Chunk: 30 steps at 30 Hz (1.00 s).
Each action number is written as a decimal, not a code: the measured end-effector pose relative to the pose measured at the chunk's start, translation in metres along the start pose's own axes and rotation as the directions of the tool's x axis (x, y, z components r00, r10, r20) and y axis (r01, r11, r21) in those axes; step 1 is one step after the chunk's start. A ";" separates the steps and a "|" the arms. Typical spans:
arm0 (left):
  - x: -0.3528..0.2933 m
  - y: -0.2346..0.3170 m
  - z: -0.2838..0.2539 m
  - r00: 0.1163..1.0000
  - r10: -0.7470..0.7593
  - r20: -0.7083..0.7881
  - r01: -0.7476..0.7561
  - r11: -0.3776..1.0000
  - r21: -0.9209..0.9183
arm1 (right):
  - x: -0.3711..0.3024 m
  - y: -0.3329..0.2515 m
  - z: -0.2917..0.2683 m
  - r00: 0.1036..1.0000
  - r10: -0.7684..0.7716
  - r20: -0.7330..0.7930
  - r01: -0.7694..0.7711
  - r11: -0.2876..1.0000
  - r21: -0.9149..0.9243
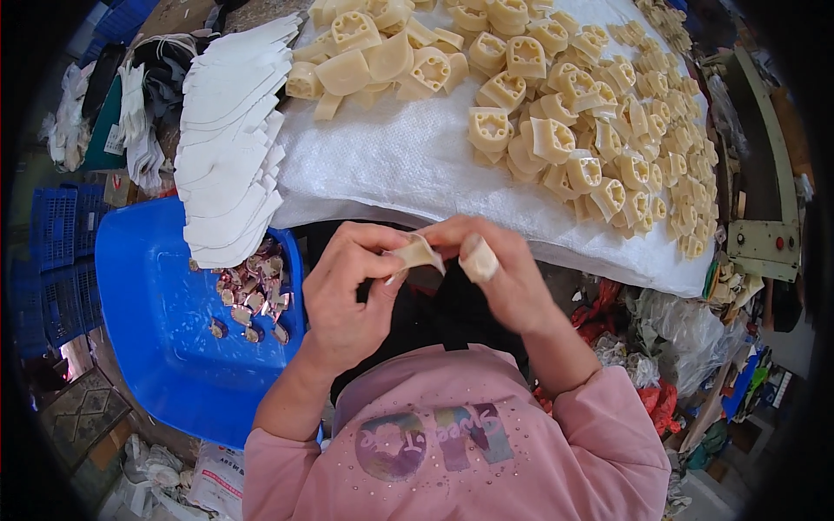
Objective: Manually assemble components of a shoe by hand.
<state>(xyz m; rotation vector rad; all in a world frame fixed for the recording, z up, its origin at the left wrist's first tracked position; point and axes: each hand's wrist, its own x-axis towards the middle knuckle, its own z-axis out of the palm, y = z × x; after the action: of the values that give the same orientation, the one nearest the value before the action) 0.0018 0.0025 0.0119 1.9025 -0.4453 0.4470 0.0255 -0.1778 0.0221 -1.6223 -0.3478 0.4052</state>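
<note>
"Just past the pink, short-sleeved cloth shirt (460, 460), I see a small cream curved piece that looks like plastic (415, 253). Who has it?"

"The left hand (347, 291) does. It pinches the piece between thumb and fingers. The right hand (512, 269) is curled close to the other end, with what looks like a pale cream cover (479, 260) on its thumb. I can't tell if its fingertips pinch too."

"Is it heavy?"

"I'd say light, because it's small and looks thin. It may bend a bit, like tough rubber, so I don't think it'd break."

"Slippery?"

"Maybe a little. It looks smooth, like the cream, rounded, plastic-looking pieces with holes (552, 141) on the white woven plastic sheet (373, 165)."

"Where would you hold it?"

"By the side edges, softly. A hard squeeze in the middle might squash it."
</note>
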 end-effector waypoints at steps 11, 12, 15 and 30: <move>0.000 0.005 0.000 0.990 0.072 0.124 -0.059 0.993 -0.104 | 0.015 0.014 -0.010 0.974 -0.038 0.222 -0.028 0.958 0.285; 0.001 0.005 -0.001 0.992 0.024 0.127 -0.013 0.996 -0.090 | 0.016 0.013 -0.008 0.978 0.024 0.207 -0.081 0.958 0.274; -0.002 0.002 0.003 0.993 -0.074 0.090 0.085 0.988 -0.127 | 0.018 0.018 -0.002 0.990 0.063 0.123 -0.084 0.982 0.171; -0.006 -0.002 0.012 0.865 -0.502 0.010 0.396 0.669 -0.629 | 0.024 0.015 0.011 0.944 -0.319 -0.081 0.298 0.933 -0.204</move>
<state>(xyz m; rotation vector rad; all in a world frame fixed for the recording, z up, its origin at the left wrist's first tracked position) -0.0008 -0.0076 0.0033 1.2482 0.0226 0.0927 0.0413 -0.1583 0.0051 -1.7315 -0.5605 0.0396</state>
